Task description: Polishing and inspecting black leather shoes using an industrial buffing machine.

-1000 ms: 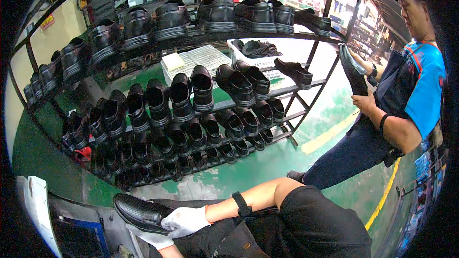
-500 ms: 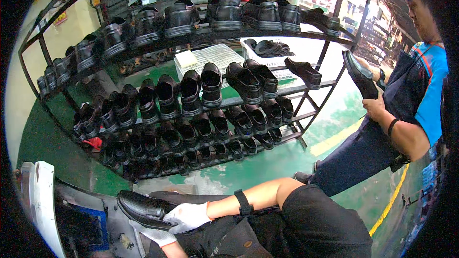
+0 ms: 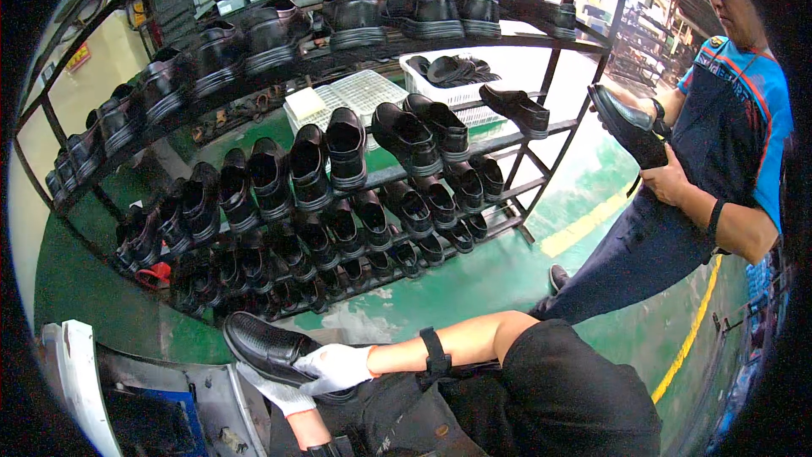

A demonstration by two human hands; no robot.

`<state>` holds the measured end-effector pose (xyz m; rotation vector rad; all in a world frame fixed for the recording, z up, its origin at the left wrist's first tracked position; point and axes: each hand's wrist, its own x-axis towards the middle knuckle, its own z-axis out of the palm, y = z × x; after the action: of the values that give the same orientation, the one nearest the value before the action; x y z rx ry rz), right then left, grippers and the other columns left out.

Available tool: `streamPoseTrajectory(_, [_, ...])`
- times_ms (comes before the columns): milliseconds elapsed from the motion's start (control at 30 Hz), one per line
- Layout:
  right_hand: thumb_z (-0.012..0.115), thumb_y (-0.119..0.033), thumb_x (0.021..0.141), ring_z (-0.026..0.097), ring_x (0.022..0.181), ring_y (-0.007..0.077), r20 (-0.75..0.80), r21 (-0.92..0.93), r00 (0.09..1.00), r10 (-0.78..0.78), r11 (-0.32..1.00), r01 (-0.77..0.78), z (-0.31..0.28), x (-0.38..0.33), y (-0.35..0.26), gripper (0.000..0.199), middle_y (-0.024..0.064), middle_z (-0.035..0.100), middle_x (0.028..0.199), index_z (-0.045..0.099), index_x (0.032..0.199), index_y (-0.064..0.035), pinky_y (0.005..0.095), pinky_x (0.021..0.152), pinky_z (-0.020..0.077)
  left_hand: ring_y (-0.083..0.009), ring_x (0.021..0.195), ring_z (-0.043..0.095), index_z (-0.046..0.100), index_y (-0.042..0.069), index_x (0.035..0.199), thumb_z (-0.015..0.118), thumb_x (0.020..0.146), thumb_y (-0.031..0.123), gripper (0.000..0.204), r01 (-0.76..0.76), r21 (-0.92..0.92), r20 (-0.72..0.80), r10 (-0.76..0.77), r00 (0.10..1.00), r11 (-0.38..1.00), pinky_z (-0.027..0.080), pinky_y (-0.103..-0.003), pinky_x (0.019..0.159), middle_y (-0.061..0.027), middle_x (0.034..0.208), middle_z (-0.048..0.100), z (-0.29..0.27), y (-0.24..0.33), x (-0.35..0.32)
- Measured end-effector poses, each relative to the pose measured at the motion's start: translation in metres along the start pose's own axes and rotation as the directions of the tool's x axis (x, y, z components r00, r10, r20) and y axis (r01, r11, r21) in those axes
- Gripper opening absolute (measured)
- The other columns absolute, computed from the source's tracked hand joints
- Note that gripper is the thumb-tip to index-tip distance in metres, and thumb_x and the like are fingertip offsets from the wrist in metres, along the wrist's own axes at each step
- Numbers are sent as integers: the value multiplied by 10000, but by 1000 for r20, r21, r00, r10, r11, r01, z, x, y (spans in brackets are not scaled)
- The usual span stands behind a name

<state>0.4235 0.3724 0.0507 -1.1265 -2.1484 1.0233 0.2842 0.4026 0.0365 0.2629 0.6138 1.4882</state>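
Note:
A black leather shoe [image 3: 264,345] lies across my two white-gloved hands, toe up and to the left, its upper facing up. My right hand [image 3: 334,367] is closed on the rear part near the opening, covering much of the heel end. Beneath the shoe, along the sole's near side, my left hand [image 3: 276,389] supports it, with its fingers partly hidden. Both hands are close together, just above my dark apron [image 3: 397,410].
A metal rack [image 3: 541,137] carries several rows of black shoes ahead. White baskets [image 3: 410,76] stand behind it. At right, a co-worker [image 3: 727,127] holds another dark shoe [image 3: 622,123]. A machine with a white panel [image 3: 83,381] and a blue-framed opening [image 3: 188,410] is at lower left.
The held shoe and both my hands have shifted slightly right and up in the picture. The rack appears further left as the view turned. The co-worker's shoe is tilted more.

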Motion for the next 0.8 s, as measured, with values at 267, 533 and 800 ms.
streamPoseTrajectory(267, [596,-394,840,648,877,399,-105,-68,994,20,997,-27,-5,7,15,445,240,666,902,616,1079,-18,440,765,513,-280,1301,431,343,189,1487,406,941,613,694,161,51,191,-168,967,986,356,-446,1092,-57,1492,394,-13,-24,34])
streamPoseTrajectory(533, [579,-396,871,634,964,376,30,-165,989,147,976,-140,13,14,29,479,237,651,1045,575,1194,-42,417,825,509,-297,1213,510,382,163,1461,434,912,653,737,177,78,147,-187,971,981,416,-452,1038,-85,1393,504,-27,-32,41])
streamPoseTrajectory(800, [581,-382,868,555,1161,365,-22,-196,997,72,978,-75,51,31,52,637,241,527,1322,430,1405,-74,400,982,454,-318,1203,519,349,137,1473,409,917,659,765,175,-18,216,-167,962,984,410,-453,1049,-133,1390,497,-43,-21,35])
